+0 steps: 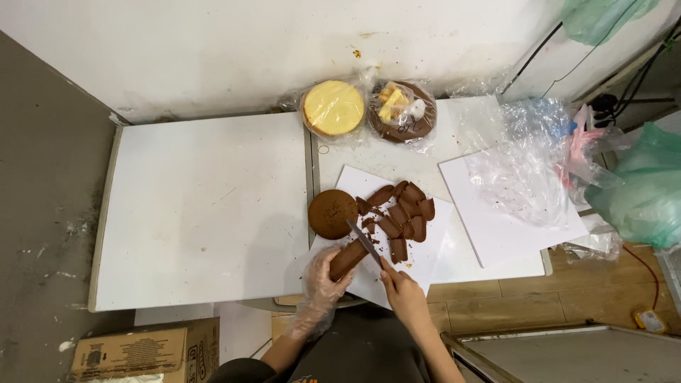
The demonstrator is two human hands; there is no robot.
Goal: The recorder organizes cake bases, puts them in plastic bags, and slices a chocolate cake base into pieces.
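Obs.: person stands at the near edge of a white table (pixel 206 213), seen from above.

Left hand (pixel 323 280): wears a thin clear glove; fingers curled over the near end of a long brown cake slab (pixel 347 259), pinching it down on the white board (pixel 425 259). The slab lies tilted, its far end pointing toward 1 o'clock.

Right hand (pixel 406 294): bare, closed in a fist around the handle of a knife (pixel 365 242). The blade runs toward 11 o'clock from the hand and its edge crosses the far end of the slab; blade and slab are touching.

Around the cut:
- Round brown cake (pixel 332 213) at 12 o'clock from the left hand, just beside the knife tip, on the board's left corner.
- Heap of brown cake slices (pixel 401 213) at 12 o'clock from the right hand, overlapping each other, with crumbs about them.
- Second white sheet (pixel 489 227) at 2 o'clock from the right hand, partly under crumpled clear plastic film (pixel 525 163).

Far edge of table, by the wall: a yellow round cake (pixel 333 108) in plastic wrap, and just right of it a brown wrapped cake (pixel 403 113) with yellow pieces on top; the two wraps are touching.

Off the table: cardboard box (pixel 138 351) on the floor at 8 o'clock from the left hand; green plastic bag (pixel 642 188) far out at 3 o'clock.
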